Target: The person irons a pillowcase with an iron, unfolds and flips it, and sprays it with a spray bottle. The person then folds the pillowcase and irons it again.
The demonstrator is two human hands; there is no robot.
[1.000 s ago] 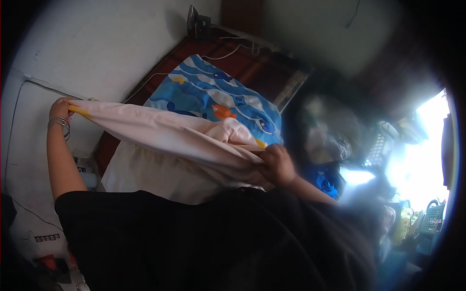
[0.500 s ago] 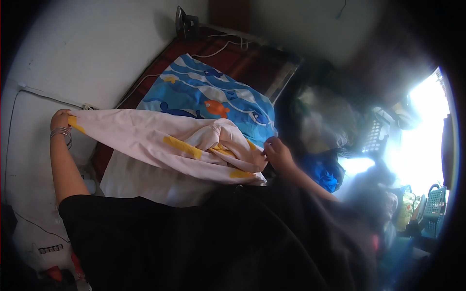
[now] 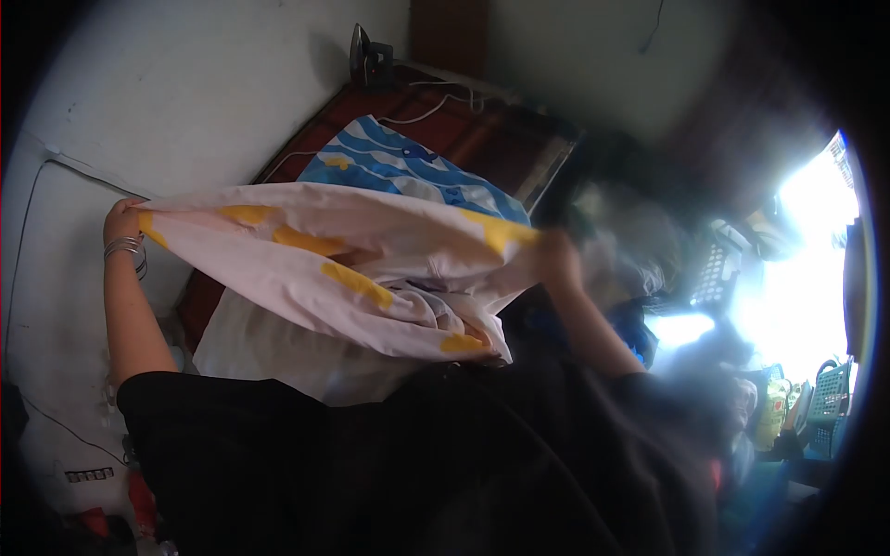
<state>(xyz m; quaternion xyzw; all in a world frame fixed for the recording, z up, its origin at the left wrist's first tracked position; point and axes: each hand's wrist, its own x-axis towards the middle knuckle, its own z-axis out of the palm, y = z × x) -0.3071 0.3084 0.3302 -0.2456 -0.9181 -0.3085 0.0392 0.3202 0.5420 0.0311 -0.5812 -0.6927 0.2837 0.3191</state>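
Far left: left hand (image 3: 123, 222), with metal bangles (image 3: 122, 246) at the wrist; fingers closed firmly on one yellow-marked corner of the pale pink cloth.

Left to centre: pale pink cloth with yellow patches (image 3: 269, 264), one piece, raised and drawn out between both hands, sagging into an open fold mid-span. Below it, a white cloth (image 3: 269, 338), partly covered. Behind, a blue wave-print cloth (image 3: 399, 157) on a dark red plaid cover (image 3: 334, 116); at the far end, a clothes iron (image 3: 362, 60) standing upright, pale cord (image 3: 426, 113) trailing beside it.

Right of centre: right hand (image 3: 556, 257), apparently closed on the pink cloth's yellow-marked edge, judging by the stretch there.

Far right: green perforated basket (image 3: 828, 403), near a bright opening.

Change noted: the right hand has come up and outward over the last half second; the pink cloth has opened wider, more yellow shows, and the orange fish on the blue print is now covered. The piece is thus better spread, though still bunched at its lower right.

Obscured: right fingers, blurred; left fingertips, partly behind cloth; clutter at right, lost to glare and shadow.
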